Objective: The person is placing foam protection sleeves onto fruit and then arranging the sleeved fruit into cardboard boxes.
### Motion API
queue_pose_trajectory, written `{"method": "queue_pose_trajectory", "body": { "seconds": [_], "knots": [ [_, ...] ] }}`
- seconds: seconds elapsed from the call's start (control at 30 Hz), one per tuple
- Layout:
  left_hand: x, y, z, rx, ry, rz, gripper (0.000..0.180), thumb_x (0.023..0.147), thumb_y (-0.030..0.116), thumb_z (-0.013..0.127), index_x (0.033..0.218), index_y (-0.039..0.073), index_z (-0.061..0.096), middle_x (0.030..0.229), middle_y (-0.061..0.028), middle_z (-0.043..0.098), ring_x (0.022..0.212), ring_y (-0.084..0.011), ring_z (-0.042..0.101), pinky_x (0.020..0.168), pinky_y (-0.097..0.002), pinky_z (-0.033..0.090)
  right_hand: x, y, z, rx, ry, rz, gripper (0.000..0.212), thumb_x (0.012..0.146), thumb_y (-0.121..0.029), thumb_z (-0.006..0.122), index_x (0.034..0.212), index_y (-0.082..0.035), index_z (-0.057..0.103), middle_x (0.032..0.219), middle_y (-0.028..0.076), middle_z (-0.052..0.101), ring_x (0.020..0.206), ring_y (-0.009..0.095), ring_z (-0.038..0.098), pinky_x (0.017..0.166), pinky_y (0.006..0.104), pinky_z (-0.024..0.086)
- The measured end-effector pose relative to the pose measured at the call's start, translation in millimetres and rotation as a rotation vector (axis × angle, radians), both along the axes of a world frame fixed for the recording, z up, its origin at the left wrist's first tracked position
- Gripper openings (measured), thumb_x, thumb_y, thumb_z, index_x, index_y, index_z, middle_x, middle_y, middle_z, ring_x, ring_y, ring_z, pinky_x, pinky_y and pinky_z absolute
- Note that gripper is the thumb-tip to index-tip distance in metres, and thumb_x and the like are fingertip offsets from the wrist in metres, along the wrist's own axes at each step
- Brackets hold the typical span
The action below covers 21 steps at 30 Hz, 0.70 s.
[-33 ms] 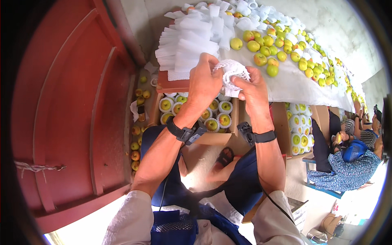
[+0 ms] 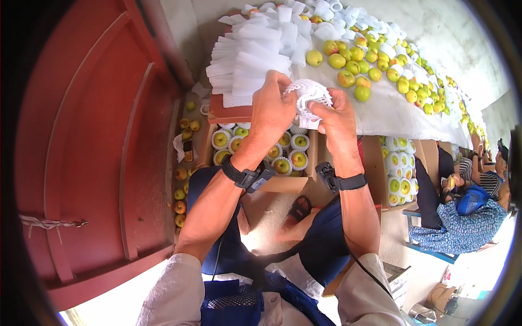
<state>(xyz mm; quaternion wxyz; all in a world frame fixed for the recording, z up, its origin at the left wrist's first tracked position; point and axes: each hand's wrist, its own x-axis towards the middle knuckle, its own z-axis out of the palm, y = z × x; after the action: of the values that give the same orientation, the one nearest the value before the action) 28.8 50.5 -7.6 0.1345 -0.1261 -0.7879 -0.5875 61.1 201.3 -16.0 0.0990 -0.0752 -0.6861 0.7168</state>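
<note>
Fingers (image 2: 318,110) of the left hand (image 2: 272,106) and right hand (image 2: 341,117) pinch a white foam net (image 2: 309,89) near the tabletop (image 2: 380,117); soft, even pulls on both sides should keep it from ripping.

A red panelled door (image 2: 89,125) fills the left, a pale wall (image 2: 435,27) the upper right. Bright light patches the floor (image 2: 394,239) near what seems a blue stool (image 2: 411,213).
</note>
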Motion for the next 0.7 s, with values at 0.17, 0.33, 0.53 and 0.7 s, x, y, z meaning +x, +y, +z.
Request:
{"method": "queue_pose_trajectory", "body": {
  "seconds": [0.17,0.33,0.53,0.7],
  "knots": [
    [-8.2,-1.2,-2.6,0.097,-0.197,-0.118,0.035,0.087,0.02,0.069,0.109,-0.002,0.055,0.098,-0.0163,0.068,0.088,-0.0317,0.067,0.076,-0.0403,0.052,8.2,-6.9,15.3,-0.015,-0.018,-0.014,0.041,0.078,-0.008,0.068,0.115,0.004,0.053,0.095,0.011,0.064,0.07,0.009,0.059,0.047,0.0211,0.038],
    [-7.3,-9.6,8.7,0.424,-0.528,-0.386,0.044,0.092,0.042,0.068,0.116,0.007,0.058,0.105,-0.0016,0.066,0.085,-0.0118,0.057,0.071,-0.0253,0.043,7.7,10.1,12.8,-0.238,-0.041,0.052,0.037,0.08,-0.006,0.066,0.114,0.002,0.054,0.09,0.008,0.065,0.065,0.01,0.057,0.043,0.0198,0.032],
    [-20.0,-11.8,-9.0,0.688,-0.613,-0.607,0.049,0.094,0.045,0.065,0.124,0.007,0.058,0.106,0.0012,0.062,0.091,-0.0102,0.053,0.074,-0.0266,0.04,10.5,9.1,19.3,-0.32,-0.083,0.166,0.033,0.083,-0.002,0.06,0.115,-0.001,0.056,0.092,0.006,0.065,0.065,0.011,0.057,0.042,0.0191,0.03],
    [-14.6,-10.5,-1.6,0.63,-0.545,-0.516,0.04,0.096,0.033,0.065,0.125,0.006,0.06,0.102,0.0017,0.061,0.084,-0.0113,0.05,0.073,-0.0264,0.039,13.9,13.4,21.9,-0.324,-0.119,0.26,0.036,0.086,-0.002,0.058,0.122,-0.003,0.055,0.094,0.006,0.066,0.07,0.013,0.06,0.046,0.0202,0.034]
  ]
}}
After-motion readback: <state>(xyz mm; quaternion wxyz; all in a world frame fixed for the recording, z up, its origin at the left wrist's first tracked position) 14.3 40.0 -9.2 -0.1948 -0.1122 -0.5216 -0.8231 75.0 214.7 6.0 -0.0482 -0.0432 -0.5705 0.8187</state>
